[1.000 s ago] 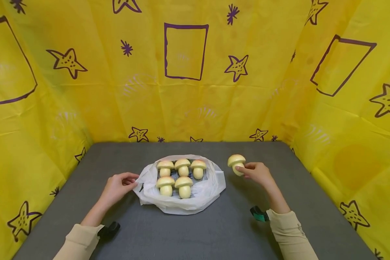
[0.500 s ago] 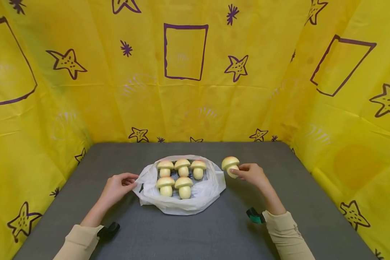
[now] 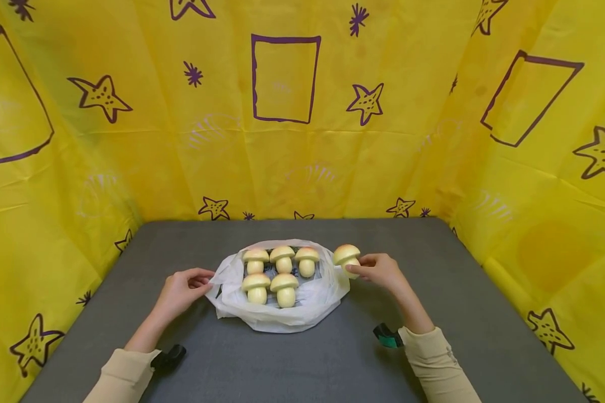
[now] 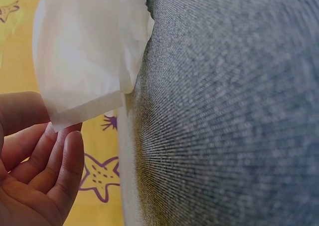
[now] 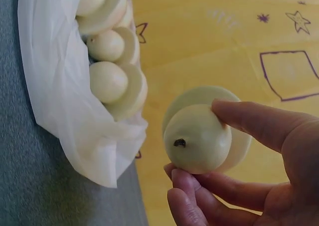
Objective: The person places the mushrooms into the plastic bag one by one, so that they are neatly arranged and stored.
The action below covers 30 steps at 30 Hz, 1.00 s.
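Note:
Several pale yellow toy mushrooms with rounded caps lie in two rows inside an open white plastic bag (image 3: 297, 322); one mushroom (image 3: 284, 289) sits at the front of them. My left hand (image 3: 184, 291) pinches the bag's left edge, and in the left wrist view the thin white plastic (image 4: 84, 51) runs between thumb and fingers. My right hand (image 3: 380, 271) grips another mushroom (image 3: 346, 256) by its stem, overlapping the bag's right rim in the head view. In the right wrist view that mushroom's stem end (image 5: 197, 138) faces the camera, with a small dark mark on it.
The dark grey table (image 3: 302, 369) carries the bag at its middle. Yellow fabric walls (image 3: 292, 168) with purple drawings enclose the back and both sides. Each wrist wears a black band, the right band (image 3: 387, 336) with a green patch.
My right hand has moved left with its mushroom, from beside the bag to its right rim. The left hand stays at the bag's edge.

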Tool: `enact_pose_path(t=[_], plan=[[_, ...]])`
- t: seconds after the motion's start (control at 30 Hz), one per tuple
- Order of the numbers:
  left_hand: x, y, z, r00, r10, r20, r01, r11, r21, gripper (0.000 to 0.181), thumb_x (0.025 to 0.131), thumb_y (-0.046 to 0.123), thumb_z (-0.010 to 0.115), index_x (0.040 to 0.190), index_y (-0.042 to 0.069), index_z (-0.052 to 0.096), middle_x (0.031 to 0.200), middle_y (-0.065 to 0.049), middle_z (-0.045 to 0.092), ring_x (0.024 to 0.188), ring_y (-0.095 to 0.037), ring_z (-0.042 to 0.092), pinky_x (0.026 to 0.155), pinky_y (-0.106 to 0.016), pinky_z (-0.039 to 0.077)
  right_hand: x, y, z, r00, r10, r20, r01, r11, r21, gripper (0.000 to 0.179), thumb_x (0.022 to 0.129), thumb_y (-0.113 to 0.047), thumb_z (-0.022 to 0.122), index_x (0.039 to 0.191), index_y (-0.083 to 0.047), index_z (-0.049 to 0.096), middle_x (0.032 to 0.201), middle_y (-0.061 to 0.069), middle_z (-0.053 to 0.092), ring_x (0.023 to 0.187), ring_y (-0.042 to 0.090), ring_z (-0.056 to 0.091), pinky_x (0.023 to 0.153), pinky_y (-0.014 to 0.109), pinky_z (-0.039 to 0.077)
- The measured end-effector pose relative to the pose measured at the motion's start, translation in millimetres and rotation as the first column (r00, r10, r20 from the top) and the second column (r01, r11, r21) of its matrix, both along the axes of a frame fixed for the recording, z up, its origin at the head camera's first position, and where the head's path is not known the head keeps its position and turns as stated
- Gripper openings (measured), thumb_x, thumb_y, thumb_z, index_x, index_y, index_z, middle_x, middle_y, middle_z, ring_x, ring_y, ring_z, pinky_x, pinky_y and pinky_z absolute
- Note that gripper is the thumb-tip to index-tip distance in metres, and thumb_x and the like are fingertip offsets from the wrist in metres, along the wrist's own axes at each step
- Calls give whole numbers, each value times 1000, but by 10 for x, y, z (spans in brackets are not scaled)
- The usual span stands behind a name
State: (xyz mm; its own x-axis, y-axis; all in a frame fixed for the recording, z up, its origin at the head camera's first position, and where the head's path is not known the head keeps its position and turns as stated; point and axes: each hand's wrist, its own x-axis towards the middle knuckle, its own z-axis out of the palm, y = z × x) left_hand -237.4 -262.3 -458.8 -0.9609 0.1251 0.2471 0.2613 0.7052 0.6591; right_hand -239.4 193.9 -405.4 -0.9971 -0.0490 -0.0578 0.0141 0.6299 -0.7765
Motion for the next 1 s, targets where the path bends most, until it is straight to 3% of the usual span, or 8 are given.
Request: enact_pose_path(t=[0.27, 0.77, 1.0], plan=[[-5, -13, -38, 1000, 5, 0, -5, 1000, 6, 21, 81, 14, 74, 102, 9, 72, 84, -3, 69, 69, -6, 62, 60, -20, 50, -15, -90, -31, 1000, -3, 16, 3, 1000, -20, 48, 78, -39, 75, 101, 2, 69, 91, 13, 71, 81, 33, 68, 74, 41, 55], [-2, -15, -24, 1000, -1, 23, 1, 1000, -2, 23, 82, 16, 73, 103, 8, 71, 85, -5, 70, 71, -11, 62, 61, -20, 50, -14, -235, -13, 999, 34, 41, -33, 999, -40, 47, 80, -40, 73, 102, 1, 69, 97, 14, 71, 84, 32, 69, 79, 42, 55], [0, -24, -22, 1000, 2, 23, -2, 1000, 9, 23, 81, 15, 74, 103, 7, 71, 85, -5, 70, 70, -9, 61, 61, -20, 50, -13, -297, -31, 998, 43, 43, -41, 999, -34, 47, 79, -42, 73, 99, 0, 70, 97, 13, 71, 79, 26, 70, 77, 39, 55]])
